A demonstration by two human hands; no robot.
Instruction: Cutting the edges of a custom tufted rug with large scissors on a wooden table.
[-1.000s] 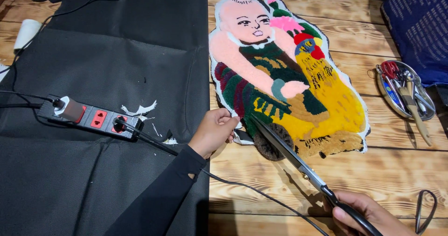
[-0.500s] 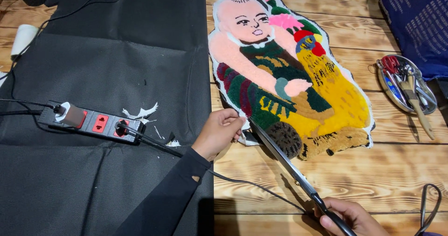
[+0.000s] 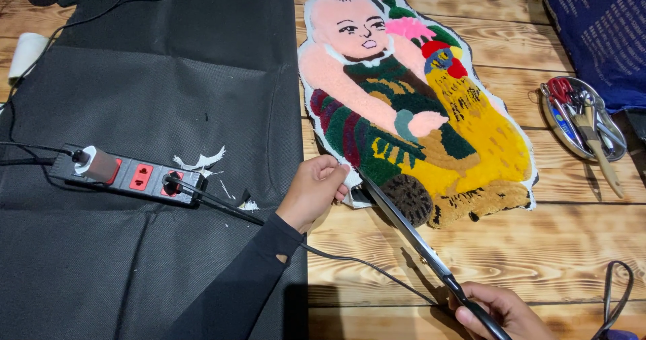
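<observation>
A colourful tufted rug (image 3: 431, 111), cut to the outline of a cartoon figure with a rooster, lies on the wooden table (image 3: 538, 246). My left hand (image 3: 315, 189), in a black sleeve, pinches the rug's lower left edge and its white backing. My right hand (image 3: 501, 311) grips the handles of long scissors (image 3: 410, 232). The blades point up and left, and their tips reach the rug's edge right beside my left fingers.
Black fabric (image 3: 148, 145) covers the table's left half. On it lie a power strip (image 3: 128, 173) with plugged cables and white trimmings (image 3: 202, 160). A metal tray of tools (image 3: 582, 118) sits at right, below a dark blue textile (image 3: 599, 30). A cable loop (image 3: 616, 293) lies bottom right.
The view has shifted slightly, so the rug sits lower and further right. The scissors have stayed at the rug's lower left edge, with my left hand still holding that edge.
</observation>
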